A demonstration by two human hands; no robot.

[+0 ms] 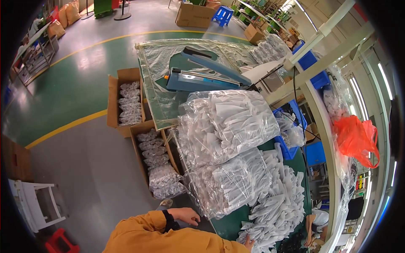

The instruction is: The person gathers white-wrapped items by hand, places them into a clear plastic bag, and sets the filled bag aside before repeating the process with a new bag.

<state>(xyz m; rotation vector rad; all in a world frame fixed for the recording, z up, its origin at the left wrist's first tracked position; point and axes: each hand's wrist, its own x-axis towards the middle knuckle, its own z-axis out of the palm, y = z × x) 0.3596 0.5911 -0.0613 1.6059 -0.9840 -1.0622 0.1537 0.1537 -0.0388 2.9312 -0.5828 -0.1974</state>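
Note:
My left hand (185,216) hangs beside the table's near left edge, fingers loosely bent, with nothing seen in it. It is close to a large clear plastic bag (228,183) filled with white packets. Only part of my right hand (249,243) shows, against the lower edge of a heap of loose white packets (278,206); whether it grips one is hidden. A second full clear bag (228,122) lies just beyond the first. Behind the bags stands a blue bag sealer (202,80), its long arm raised at an angle.
Two open cardboard boxes (134,130) with bagged packets stand left of the table. Blue bins (291,148) sit right of the bags, below a pale frame post (322,114) with a red plastic bag (356,139). Another person (319,223) is at the right. A white stool (38,202) stands left.

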